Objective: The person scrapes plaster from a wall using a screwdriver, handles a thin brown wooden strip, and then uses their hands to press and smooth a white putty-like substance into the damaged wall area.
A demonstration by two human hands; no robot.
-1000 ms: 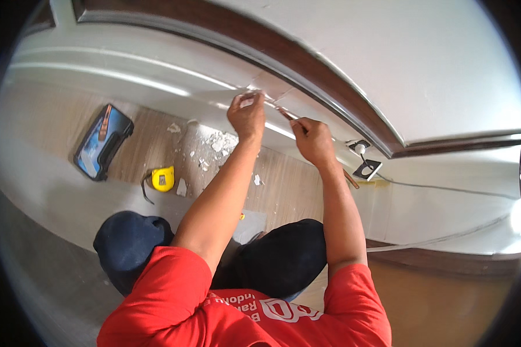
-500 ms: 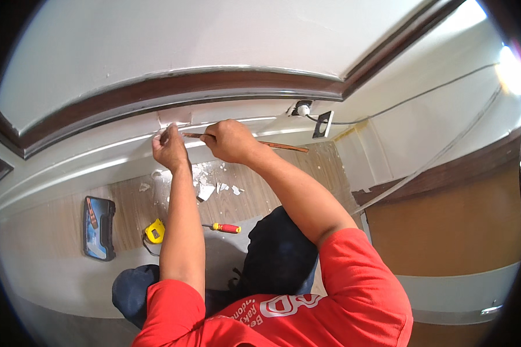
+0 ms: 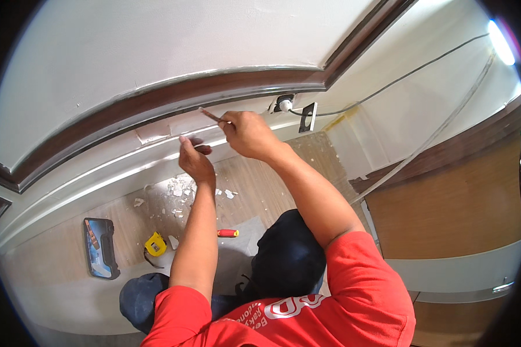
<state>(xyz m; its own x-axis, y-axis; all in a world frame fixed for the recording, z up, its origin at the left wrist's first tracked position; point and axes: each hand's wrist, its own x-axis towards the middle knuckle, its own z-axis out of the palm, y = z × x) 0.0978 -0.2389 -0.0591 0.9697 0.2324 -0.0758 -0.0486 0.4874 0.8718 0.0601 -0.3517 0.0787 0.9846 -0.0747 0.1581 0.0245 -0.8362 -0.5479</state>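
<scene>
My right hand (image 3: 250,134) is closed around a thin reddish-brown bar (image 3: 210,114), whose narrow end points up and left toward the dark wall moulding. The rest of the bar is hidden behind the hand and forearm. Lower and to the left, my left hand (image 3: 197,160) is held in front of the white skirting with its fingers apart, and nothing shows in it. Just left of its fingertips is a shallow rectangular recess (image 3: 155,135) in the wall. White chips (image 3: 181,185) of broken material lie on the floor beneath.
On the floor at left are a dark tool case (image 3: 100,247) and a yellow tape measure (image 3: 155,244). A red-handled screwdriver (image 3: 228,233) lies partly behind my left forearm. Right of my hands, a plug (image 3: 285,106) sits in the wall beside a loose frame plate (image 3: 308,117); its cable runs rightward.
My right hand has raised and tilted the bar's end away from the recess. My left hand has drawn back, lower and right of the recess, and its fingers have spread. The view has shifted slightly.
</scene>
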